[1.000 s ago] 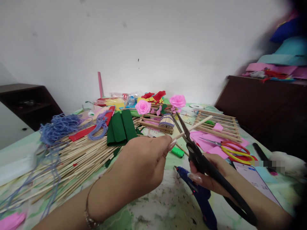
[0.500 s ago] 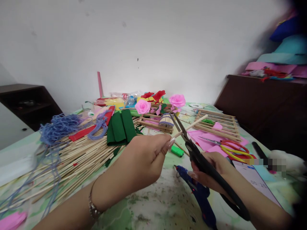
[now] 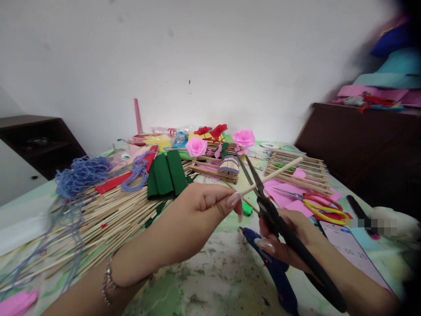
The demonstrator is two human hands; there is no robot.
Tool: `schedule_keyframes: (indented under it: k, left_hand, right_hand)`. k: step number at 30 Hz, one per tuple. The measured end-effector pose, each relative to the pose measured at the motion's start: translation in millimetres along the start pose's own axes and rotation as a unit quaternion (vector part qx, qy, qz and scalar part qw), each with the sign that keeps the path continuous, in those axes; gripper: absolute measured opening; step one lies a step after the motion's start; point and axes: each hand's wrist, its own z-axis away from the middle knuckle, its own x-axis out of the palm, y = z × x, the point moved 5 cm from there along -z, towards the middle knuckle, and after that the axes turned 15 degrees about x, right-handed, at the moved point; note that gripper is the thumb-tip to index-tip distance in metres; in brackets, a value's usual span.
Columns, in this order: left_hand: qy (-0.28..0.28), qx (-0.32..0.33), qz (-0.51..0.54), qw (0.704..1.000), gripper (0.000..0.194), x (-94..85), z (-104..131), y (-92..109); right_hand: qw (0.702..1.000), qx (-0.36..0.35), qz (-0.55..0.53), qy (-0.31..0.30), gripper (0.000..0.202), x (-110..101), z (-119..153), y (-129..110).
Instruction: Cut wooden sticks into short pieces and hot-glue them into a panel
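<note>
– So what's on your feed, and how does the stick look?
– Pale wooden stick [image 3: 285,169], thin, round, plain surface, blunt far end. It's up in the air over mid-table, slanting up to the right.
– Fingers?
– On the left hand [image 3: 194,224] I see thumb and forefinger pinched tight on the stick's near end. Right hand [image 3: 297,221] is curled round the handles of black scissors [image 3: 268,210]. Blades narrowly parted, stick crossing them near the pivot. Can't tell from here if the edges touch it.
– Surface?
– Green-and-white tablecloth [image 3: 210,281], dark smudges up front. Blue glue gun [image 3: 279,281] lies beside the right hand, phone [image 3: 357,250] further right. On my left, a spread of loose sticks [image 3: 108,232], with tangled blue-violet yarn [image 3: 83,175] and folded dark green sheet [image 3: 166,175] over them. Pink paper roses [image 3: 196,146] toward the back, slatted wooden frame [image 3: 296,171] back right.
– Room?
– Pale, lightly marked wall [image 3: 210,52] behind. Dark shelf unit [image 3: 33,131] left, dark brown cabinet [image 3: 355,140] right, coloured material piled on top.
</note>
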Motion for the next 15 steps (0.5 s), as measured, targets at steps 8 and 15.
schedule_keyframes:
  k: [8,15]
  left_hand:
    - [-0.004,-0.034,0.098,0.995,0.037,5.6,-0.1,-15.4]
    - [0.024,0.076,-0.207,0.975,0.038,0.0,-4.7,-3.6]
  right_hand:
    - [0.999,0.037,-0.021,-0.008,0.037,5.3,-0.8,3.0]
    - [0.997,0.057,-0.054,-0.009,0.040,-2.3,-5.3,8.4]
